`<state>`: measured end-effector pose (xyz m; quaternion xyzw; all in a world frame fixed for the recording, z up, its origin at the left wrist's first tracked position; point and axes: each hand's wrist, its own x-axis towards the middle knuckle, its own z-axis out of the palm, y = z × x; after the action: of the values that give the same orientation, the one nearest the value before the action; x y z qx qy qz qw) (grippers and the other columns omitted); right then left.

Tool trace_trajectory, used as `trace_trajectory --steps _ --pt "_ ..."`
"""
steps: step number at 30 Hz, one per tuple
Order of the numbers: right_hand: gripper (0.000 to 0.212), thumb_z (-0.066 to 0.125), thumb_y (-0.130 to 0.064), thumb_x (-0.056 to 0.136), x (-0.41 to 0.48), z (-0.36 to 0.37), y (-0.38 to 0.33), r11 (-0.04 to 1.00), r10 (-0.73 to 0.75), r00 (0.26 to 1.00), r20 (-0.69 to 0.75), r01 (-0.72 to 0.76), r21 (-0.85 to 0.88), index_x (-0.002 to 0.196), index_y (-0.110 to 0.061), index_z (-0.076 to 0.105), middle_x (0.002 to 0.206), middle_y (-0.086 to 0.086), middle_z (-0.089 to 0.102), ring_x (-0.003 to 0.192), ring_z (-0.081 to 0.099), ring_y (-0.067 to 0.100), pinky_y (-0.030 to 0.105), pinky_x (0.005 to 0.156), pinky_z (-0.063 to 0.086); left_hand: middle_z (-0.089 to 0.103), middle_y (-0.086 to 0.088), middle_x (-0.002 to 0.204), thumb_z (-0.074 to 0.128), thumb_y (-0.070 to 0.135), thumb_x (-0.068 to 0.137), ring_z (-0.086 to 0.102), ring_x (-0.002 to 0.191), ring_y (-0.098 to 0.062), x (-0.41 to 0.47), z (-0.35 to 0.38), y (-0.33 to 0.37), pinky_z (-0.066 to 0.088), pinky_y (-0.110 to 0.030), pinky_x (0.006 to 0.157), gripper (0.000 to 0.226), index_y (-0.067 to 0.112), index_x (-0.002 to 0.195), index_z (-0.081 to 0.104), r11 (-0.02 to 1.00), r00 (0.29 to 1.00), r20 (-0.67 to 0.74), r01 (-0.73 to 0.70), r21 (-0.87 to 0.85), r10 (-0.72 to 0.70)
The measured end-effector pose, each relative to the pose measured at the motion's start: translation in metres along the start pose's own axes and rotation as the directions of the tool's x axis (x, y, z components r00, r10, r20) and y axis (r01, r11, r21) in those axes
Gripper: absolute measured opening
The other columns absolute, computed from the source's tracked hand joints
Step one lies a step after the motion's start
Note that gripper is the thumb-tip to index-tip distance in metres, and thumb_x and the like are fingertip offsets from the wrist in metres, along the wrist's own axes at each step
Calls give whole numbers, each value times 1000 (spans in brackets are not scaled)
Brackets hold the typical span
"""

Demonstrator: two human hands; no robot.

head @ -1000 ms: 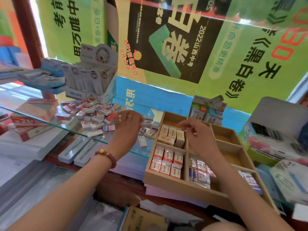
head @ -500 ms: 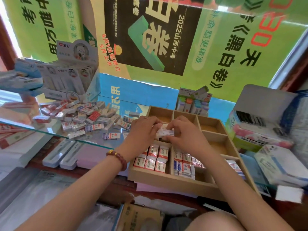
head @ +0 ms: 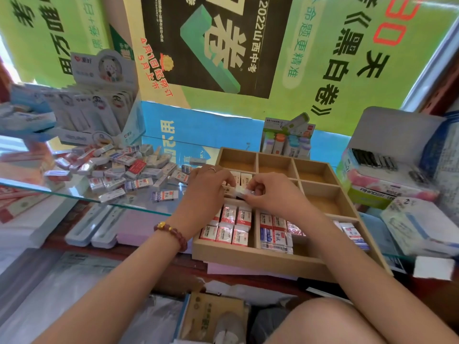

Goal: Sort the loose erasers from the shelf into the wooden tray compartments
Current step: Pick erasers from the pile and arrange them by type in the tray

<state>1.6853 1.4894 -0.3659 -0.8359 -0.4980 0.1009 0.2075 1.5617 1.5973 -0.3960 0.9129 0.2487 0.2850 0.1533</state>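
A wooden tray (head: 250,256) with nine compartments sits on the glass shelf (head: 139,202). Its near left cell holds red-labelled erasers (head: 228,227), its near middle cell blue-labelled ones (head: 275,234). A heap of loose erasers (head: 119,170) lies on the glass to the left. Over the tray's middle left cell, my left hand (head: 206,192) and my right hand (head: 270,194) meet and pinch a small white eraser (head: 242,192) between their fingertips. Cream-boxed erasers (head: 244,178) show just behind the hands.
A display box of white pens (head: 94,112) stands behind the heap. A pack of correction tapes (head: 288,140) stands behind the tray. Cartons (head: 387,180) crowd the right side. Two long pen cases (head: 96,227) lie below the glass edge.
A second ago my left hand was over the heap and my right hand over the tray. They have come together above the tray, holding one eraser. The view shifted left.
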Motion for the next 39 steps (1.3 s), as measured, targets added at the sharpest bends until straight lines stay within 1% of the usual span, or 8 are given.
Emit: trace_trajectory --steps 9,14,19,24,27,32,36,39 --pt "17 60 -39 88 0 -6 -19 936 -65 997 -51 43 -349 99 -25 61 99 -6 57 84 57 12 30 74 53 61 0 104 47 1 86 47 109 -18 -1 -2 1 26 -33 100 26 18 93 64 996 999 39 -36 80 33" --pt "21 58 -39 90 -2 -6 -9 976 -64 991 -121 36 -215 107 -26 59 102 -9 60 88 56 9 29 78 53 60 3 99 47 4 87 47 107 -16 -1 0 0 24 -31 98 23 21 91 63 997 1000 26 -16 70 14" --pt "26 52 -37 94 5 1 -10 981 35 983 -179 0 194 117 -25 55 86 -13 53 74 51 0 17 61 42 62 0 101 48 11 89 48 107 -18 -5 -4 4 26 -33 99 18 18 97 62 998 997 -73 2 56 2" --pt "26 53 -31 95 8 1 1 946 92 983 -159 -36 323 119 -23 53 85 -9 55 72 51 3 18 59 40 58 2 108 48 13 90 51 105 -17 -19 -15 0 33 -31 92 18 19 100 61 994 989 -98 104 -33 -107" --pt "28 53 -29 95 8 1 6 954 71 990 -118 -33 299 123 -26 51 81 -10 52 68 49 3 18 56 37 60 5 114 47 20 94 55 102 -15 -36 -23 -1 38 -25 84 23 21 111 62 995 993 63 98 -25 -96" --pt "25 54 -29 94 4 1 -9 939 -7 997 -73 32 341 118 -22 56 80 -11 53 69 50 3 21 61 41 47 13 140 41 36 96 50 121 -12 -63 -29 5 35 -30 103 36 28 127 57 995 989 124 76 69 -84" --pt "26 52 -31 94 -1 -9 -30 957 -82 996 -37 89 277 118 -21 56 81 -14 50 69 46 0 19 57 35 52 9 136 43 29 98 53 118 -14 -72 -41 10 37 -23 95 31 25 126 57 986 973 167 164 0 -162" --pt "29 50 -30 95 -2 -17 -43 975 -103 994 39 93 201 122 -18 56 104 -5 59 83 57 10 24 70 45 58 3 128 41 30 99 55 113 -16 -72 -48 14 42 -29 94 32 28 129 52 979 948 250 200 23 -199"
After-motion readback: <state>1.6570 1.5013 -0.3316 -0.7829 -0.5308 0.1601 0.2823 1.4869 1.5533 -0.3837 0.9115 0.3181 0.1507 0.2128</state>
